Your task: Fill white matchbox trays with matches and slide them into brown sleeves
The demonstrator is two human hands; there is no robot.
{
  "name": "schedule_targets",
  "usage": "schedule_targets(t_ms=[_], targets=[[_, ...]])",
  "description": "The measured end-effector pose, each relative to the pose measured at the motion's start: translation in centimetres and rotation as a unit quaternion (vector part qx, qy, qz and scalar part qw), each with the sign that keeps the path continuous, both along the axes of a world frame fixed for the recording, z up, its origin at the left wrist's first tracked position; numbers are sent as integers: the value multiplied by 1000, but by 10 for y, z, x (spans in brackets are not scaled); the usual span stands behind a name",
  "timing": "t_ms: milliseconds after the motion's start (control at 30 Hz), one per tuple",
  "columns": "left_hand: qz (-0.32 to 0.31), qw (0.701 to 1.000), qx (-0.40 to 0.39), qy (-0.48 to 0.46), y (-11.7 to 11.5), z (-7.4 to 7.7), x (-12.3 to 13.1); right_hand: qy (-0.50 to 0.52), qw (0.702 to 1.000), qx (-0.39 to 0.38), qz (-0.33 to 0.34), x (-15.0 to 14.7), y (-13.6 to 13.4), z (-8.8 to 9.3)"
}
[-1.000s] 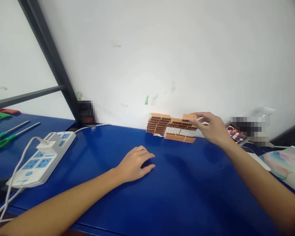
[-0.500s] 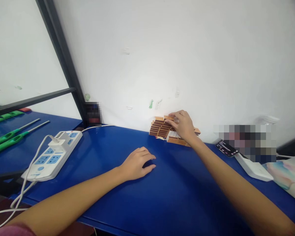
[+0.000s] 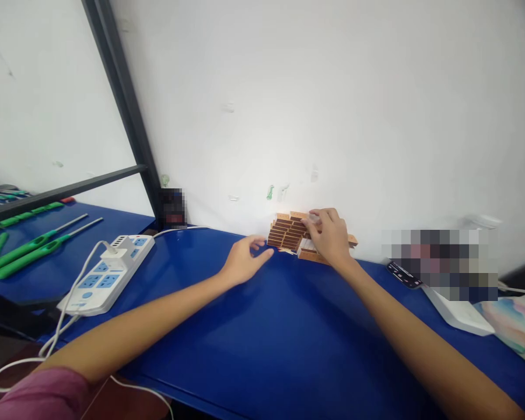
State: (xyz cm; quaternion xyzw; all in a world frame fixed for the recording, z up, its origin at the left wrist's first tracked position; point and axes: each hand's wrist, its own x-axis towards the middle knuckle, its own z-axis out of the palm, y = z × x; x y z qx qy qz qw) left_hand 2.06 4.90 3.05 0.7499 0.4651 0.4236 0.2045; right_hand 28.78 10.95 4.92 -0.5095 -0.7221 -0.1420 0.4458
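Note:
A stack of small brown boxes (image 3: 286,232) leans against the white wall at the back of the blue table (image 3: 289,326). My right hand (image 3: 330,239) rests on the right part of the stack, its fingers closed on a box in the top row. My left hand (image 3: 242,262) hovers just left of the stack, close to its lower edge without clearly touching it. Its fingers are loosely spread and hold nothing. The right part of the stack is hidden behind my right hand.
A white and blue power strip (image 3: 109,274) with a plugged cable lies at the left. Green-handled tools (image 3: 26,251) lie beyond a black frame post (image 3: 126,111). A phone (image 3: 405,274), a white box (image 3: 457,309) and a colourful sheet (image 3: 516,321) sit at the right.
My right hand carried a box from the stack's right end to its top and stays there. My left hand left the table and moved forward to the stack's left side.

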Motion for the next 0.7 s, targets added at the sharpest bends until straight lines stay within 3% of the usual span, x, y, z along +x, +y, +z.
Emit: schedule_targets(t_ms=[133,233,400,700], targets=[[36,999,-6,-4,42,17,20,-6,1000,1,6,-2,-3,-5],[56,998,1,-5,62,21,38,-16,1000,0,25,-8,0,-7],[66,997,20,-20,75,14,54,-24,999,3,41,-12,4,-9],[66,997,21,-37,85,7,50,-33,998,-6,50,-7,8,-9]])
